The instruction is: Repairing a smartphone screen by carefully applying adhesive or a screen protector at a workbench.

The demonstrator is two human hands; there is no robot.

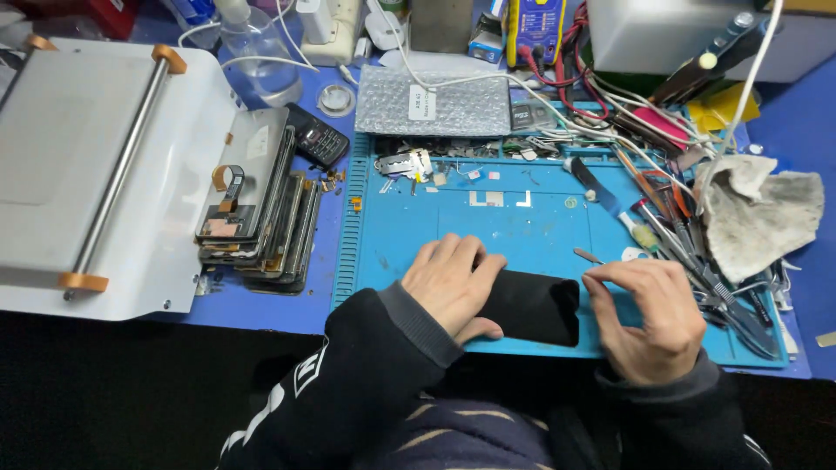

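A black phone (535, 306) lies flat near the front edge of a blue work mat (522, 228). My left hand (451, 285) rests palm down on the phone's left end, pinning it to the mat. My right hand (651, 315) sits at the phone's right end, fingers pinched on a thin metal tool (589, 257) whose tip sticks out up and to the left, just above the phone's top right corner. Both sleeves are dark.
A stack of phone screens (261, 204) lies left of the mat, beside a white machine with a metal bar (96, 165). Tweezers and screwdrivers (688, 235) crowd the mat's right side by a grey rag (758, 213). Cables, a silver bubble bag (435, 103) and a yellow meter (533, 30) fill the back.
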